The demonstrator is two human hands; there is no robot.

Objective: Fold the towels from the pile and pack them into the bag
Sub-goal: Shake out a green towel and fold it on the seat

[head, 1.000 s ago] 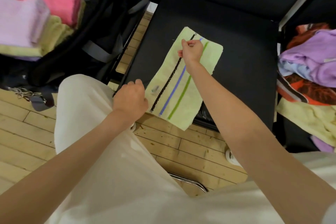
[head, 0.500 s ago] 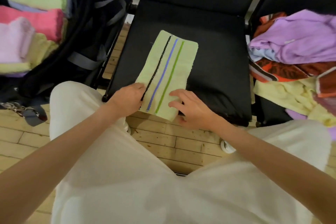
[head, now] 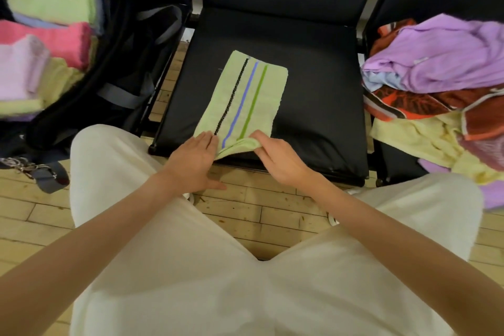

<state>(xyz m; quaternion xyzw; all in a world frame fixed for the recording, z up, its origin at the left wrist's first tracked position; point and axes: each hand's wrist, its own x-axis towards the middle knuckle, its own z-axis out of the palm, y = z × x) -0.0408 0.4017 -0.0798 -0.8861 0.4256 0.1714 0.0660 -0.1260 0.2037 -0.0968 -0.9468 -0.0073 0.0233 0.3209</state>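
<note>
Towel (head: 245, 95) lies lengthwise on the seat (head: 313, 76), near end lifted. My right hand (head: 281, 161) pinches that end to fold it; left hand (head: 191, 163), fingers straight, pins the near left corner. Bag (head: 90, 84) waits left.

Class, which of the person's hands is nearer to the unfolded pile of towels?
Right. The right hand is on the striped towel's pile-side corner; the left hand is farther from the pile.
</note>
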